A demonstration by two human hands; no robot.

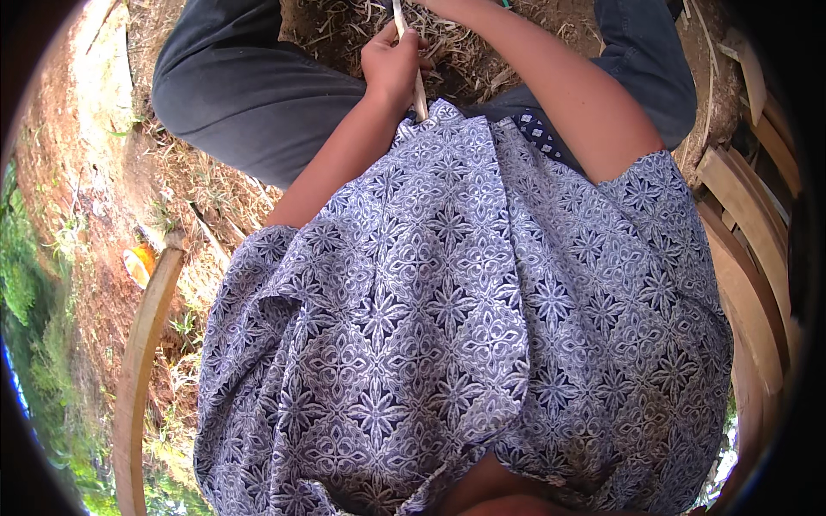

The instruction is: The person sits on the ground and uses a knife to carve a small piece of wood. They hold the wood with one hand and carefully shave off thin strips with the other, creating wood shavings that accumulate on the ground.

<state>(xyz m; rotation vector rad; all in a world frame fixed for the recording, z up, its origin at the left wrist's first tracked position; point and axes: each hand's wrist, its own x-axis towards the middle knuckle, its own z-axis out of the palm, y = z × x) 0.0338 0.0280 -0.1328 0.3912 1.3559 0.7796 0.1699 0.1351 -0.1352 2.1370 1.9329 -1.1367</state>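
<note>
A slim pale wooden stick (421,96) runs from the top edge down toward the hem of my patterned shirt. My left hand (393,67) is closed around it, just past my bent left leg, with the fingers wrapped on the far side. My right arm reaches across to the top edge, where only the start of my right hand (443,5) shows near the upper part of the stick. Its fingers are cut off by the edge, so what it touches is hidden. Wood shavings (465,43) lie on the ground under both hands.
My crossed legs in dark trousers (249,103) frame the shavings. Several curved wooden planks (748,249) stand close on the right. A wooden post (142,370) rises at the left, beside an orange object (138,265) on reddish soil with grass.
</note>
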